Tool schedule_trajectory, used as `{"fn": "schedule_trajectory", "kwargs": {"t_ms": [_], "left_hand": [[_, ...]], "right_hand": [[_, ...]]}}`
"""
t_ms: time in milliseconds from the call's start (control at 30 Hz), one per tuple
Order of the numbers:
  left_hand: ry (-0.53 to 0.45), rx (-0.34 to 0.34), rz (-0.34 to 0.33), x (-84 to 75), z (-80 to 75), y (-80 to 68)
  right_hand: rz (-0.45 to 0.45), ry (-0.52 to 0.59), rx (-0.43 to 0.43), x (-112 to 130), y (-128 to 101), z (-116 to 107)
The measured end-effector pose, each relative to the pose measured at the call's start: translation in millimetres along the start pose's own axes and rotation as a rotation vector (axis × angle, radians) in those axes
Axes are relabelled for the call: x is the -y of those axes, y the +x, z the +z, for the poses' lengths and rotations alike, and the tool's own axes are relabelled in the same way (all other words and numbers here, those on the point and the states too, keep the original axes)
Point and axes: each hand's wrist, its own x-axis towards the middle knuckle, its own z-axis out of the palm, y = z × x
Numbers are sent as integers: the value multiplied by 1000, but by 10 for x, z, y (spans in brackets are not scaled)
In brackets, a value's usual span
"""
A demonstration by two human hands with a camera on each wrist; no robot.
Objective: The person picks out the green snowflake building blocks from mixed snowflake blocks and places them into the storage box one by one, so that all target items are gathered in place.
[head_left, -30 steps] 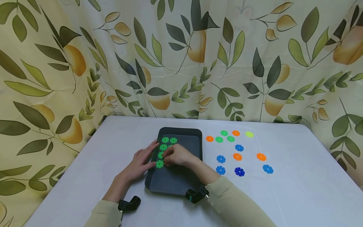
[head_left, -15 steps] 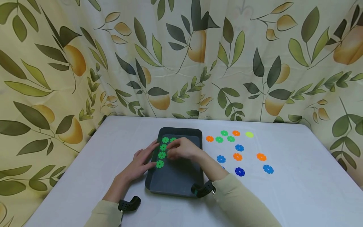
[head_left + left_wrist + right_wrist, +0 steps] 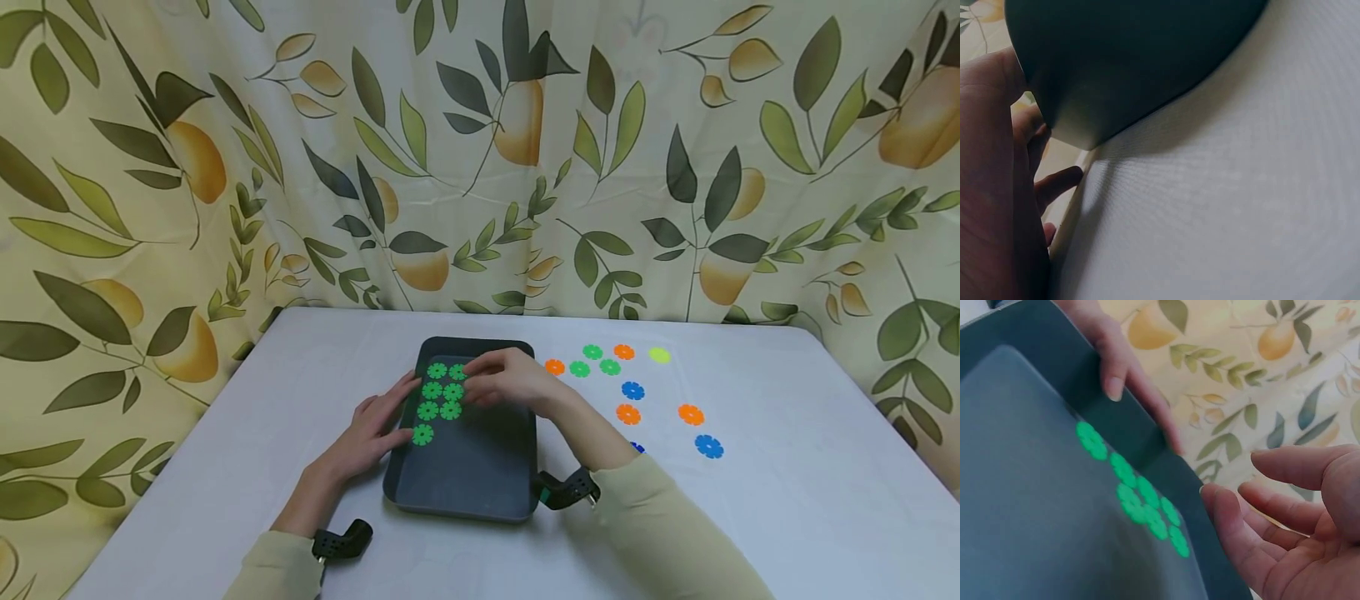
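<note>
Head view shows a pale grey table [image 3: 787, 500] set against a curtain [image 3: 675, 150] printed with leaves and yellow fruit. A dark tray [image 3: 480, 475] lies near the middle, with seven green discs [image 3: 442, 390] in two columns along its left side. To the right of the tray, loose discs [image 3: 628, 413] in orange, blue, green and yellow are scattered on the table; the right forearm covers some of the nearer blue ones.

The left hand [image 3: 375, 429] lies flat on the table with straight fingers against the tray's left rim, gripping nothing. The right hand [image 3: 510, 379] hovers over the tray's far end, fingers loosely bent and empty, as the right wrist view confirms.

A second ago the right hand was pressed low over the green discs near the tray's middle; it has since lifted away towards the far right, uncovering the second column. The left hand has not moved.
</note>
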Motion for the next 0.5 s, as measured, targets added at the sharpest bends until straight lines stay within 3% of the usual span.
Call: {"fn": "schedule_trajectory", "kwargs": {"t_ms": [500], "left_hand": [[-6, 3, 5, 5, -2, 0]], "right_hand": [[12, -26, -83, -23, -140, -451]]}}
